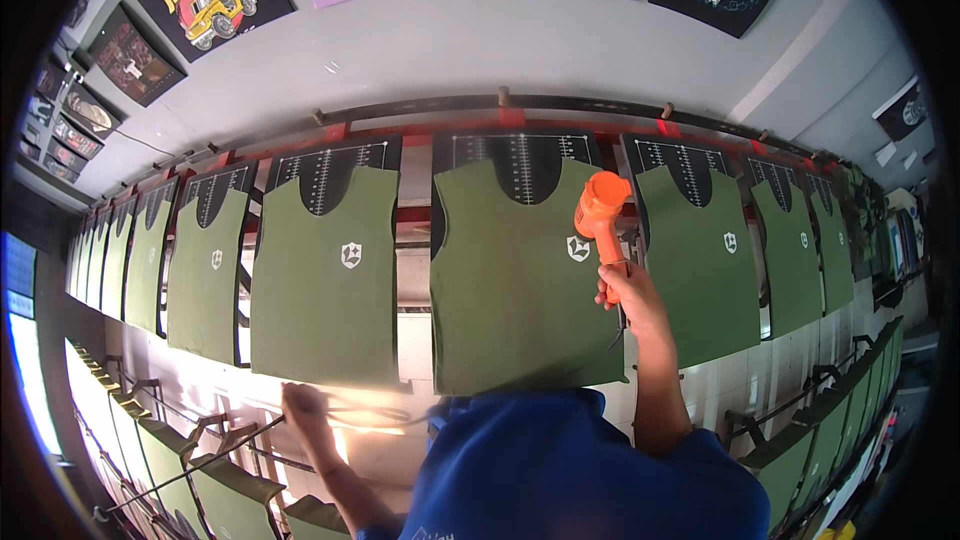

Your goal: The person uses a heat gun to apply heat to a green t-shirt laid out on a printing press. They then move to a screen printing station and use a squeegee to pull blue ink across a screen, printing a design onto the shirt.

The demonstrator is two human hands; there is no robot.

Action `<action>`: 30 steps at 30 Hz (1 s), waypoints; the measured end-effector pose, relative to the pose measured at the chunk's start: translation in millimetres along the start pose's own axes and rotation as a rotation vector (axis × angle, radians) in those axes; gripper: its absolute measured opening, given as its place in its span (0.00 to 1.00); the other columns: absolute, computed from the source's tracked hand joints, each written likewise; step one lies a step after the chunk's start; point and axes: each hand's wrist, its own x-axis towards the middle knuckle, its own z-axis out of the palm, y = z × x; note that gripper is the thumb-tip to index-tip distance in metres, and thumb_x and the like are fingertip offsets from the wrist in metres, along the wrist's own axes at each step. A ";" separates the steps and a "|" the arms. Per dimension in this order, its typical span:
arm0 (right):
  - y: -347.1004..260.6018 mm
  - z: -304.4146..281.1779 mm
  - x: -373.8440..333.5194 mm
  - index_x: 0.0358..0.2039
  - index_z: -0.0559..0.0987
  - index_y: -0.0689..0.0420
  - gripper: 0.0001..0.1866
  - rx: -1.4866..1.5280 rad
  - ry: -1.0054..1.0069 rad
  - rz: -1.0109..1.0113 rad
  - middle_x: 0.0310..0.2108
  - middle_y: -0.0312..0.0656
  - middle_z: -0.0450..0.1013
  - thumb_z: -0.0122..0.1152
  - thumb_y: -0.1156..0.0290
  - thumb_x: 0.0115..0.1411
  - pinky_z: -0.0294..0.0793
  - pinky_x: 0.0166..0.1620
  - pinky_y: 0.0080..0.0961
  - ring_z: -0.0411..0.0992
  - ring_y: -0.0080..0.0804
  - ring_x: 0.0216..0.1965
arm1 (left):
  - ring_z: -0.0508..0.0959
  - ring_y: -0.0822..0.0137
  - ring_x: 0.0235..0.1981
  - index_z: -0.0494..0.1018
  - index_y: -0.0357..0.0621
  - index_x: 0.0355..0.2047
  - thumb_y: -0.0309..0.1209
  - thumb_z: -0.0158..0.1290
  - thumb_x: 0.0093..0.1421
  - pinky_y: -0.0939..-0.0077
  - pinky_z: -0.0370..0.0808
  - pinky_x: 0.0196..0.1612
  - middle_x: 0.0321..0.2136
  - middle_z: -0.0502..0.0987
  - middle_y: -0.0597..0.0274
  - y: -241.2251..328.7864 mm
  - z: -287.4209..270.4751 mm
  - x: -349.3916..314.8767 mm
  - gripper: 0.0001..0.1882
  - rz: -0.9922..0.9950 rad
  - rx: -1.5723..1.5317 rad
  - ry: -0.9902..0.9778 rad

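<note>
My right hand [630, 295] grips the handle of an orange hair dryer [602, 208], held up over the right chest area of a green shirt panel [510, 290]. Just beside the dryer shows a white shield print [578, 248] on that panel. The panel lies flat on a black board [525, 165] with white ruler marks. Lower left, my closed left hand [306, 415] holds a dark cord [225, 452] that runs down toward the left. A short stretch of cord also hangs below the dryer's handle.
Several more green panels [325, 290] with the same print lie on boards in a curved row to both sides. Behind them runs a dark rail [420, 106]. More green panels on racks [830, 430] stand at lower left and lower right. Printed pictures [215, 0] hang on the wall.
</note>
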 end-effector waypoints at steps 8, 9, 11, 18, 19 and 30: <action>-5.5 -2.1 6.4 0.36 0.73 0.58 0.14 0.045 -0.054 0.011 0.25 0.35 0.71 0.59 0.59 0.61 0.68 0.25 0.20 0.73 0.24 0.24 | 0.76 0.71 0.30 0.74 0.45 0.32 0.46 0.41 0.71 0.79 0.71 0.33 0.31 0.78 0.61 14.8 -107.5 34.0 0.20 0.065 -0.367 0.097; -7.7 -5.1 6.3 0.36 0.73 0.58 0.15 0.057 -0.066 0.027 0.25 0.35 0.71 0.59 0.59 0.61 0.68 0.25 0.20 0.73 0.24 0.24 | 0.74 0.72 0.29 0.74 0.46 0.32 0.46 0.42 0.71 0.80 0.71 0.32 0.29 0.77 0.63 3.9 -135.6 46.5 0.19 0.117 -0.490 0.007; -11.5 -5.3 5.6 0.37 0.73 0.58 0.15 0.056 -0.063 0.042 0.25 0.35 0.71 0.60 0.58 0.61 0.68 0.25 0.20 0.73 0.24 0.25 | 0.71 0.73 0.27 0.72 0.45 0.32 0.45 0.42 0.71 0.80 0.71 0.31 0.27 0.74 0.65 1.1 -149.2 50.5 0.19 0.158 -0.585 -0.052; -4.8 -5.4 6.9 0.36 0.73 0.58 0.15 0.052 -0.061 0.028 0.25 0.35 0.71 0.60 0.59 0.60 0.68 0.26 0.19 0.73 0.23 0.25 | 0.66 0.74 0.24 0.66 0.44 0.33 0.41 0.41 0.72 0.79 0.61 0.23 0.24 0.69 0.64 85.5 -121.8 27.3 0.15 0.516 -0.211 0.132; -2.5 -3.9 6.4 0.36 0.73 0.58 0.15 0.035 -0.042 0.019 0.25 0.35 0.71 0.60 0.59 0.60 0.68 0.26 0.19 0.73 0.23 0.25 | 0.66 0.75 0.24 0.67 0.43 0.32 0.40 0.41 0.71 0.79 0.60 0.23 0.24 0.69 0.64 95.2 -130.5 24.0 0.15 0.514 -0.448 0.054; 1.8 -3.5 3.8 0.36 0.73 0.58 0.13 -0.004 0.027 -0.007 0.25 0.34 0.71 0.59 0.61 0.62 0.68 0.25 0.19 0.73 0.23 0.24 | 0.69 0.70 0.23 0.73 0.34 0.28 0.32 0.47 0.63 0.73 0.64 0.25 0.23 0.72 0.60 154.0 27.5 -43.3 0.14 0.213 0.268 -0.978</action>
